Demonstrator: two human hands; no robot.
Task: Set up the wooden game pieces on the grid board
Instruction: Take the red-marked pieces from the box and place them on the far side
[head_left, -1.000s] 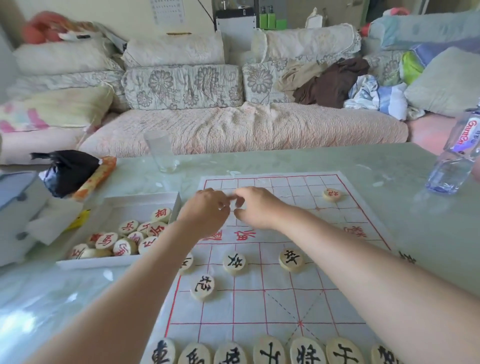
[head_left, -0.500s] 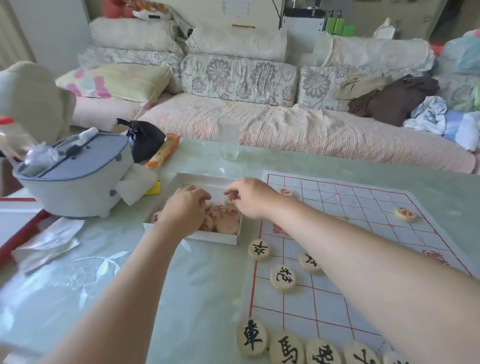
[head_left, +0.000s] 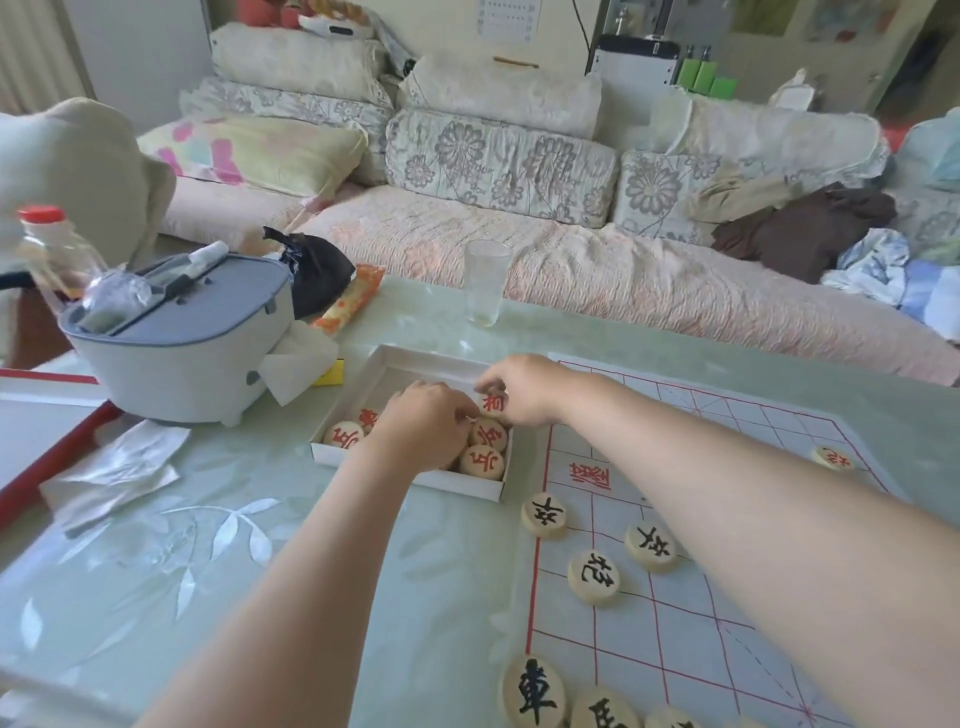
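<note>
Looking down, we see black-letter pieces (head_left: 595, 577) sitting on the grid board (head_left: 649, 649). Farther off, in the white box (head_left: 467, 487), our right hand (head_left: 524, 389) pinches a red-letter piece (head_left: 492, 402). Our left hand (head_left: 421, 426) curls over others; we cannot tell if it holds one.

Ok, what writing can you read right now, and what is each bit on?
"車", black: wooden piece at the near-left corner of the grid board.
"卒", black, rotated: edge piece and its neighbour.
"兵", red: nearest piece in the white box.
Unreadable: red piece pinched by the right hand, red board lettering, wall calendar.
</note>
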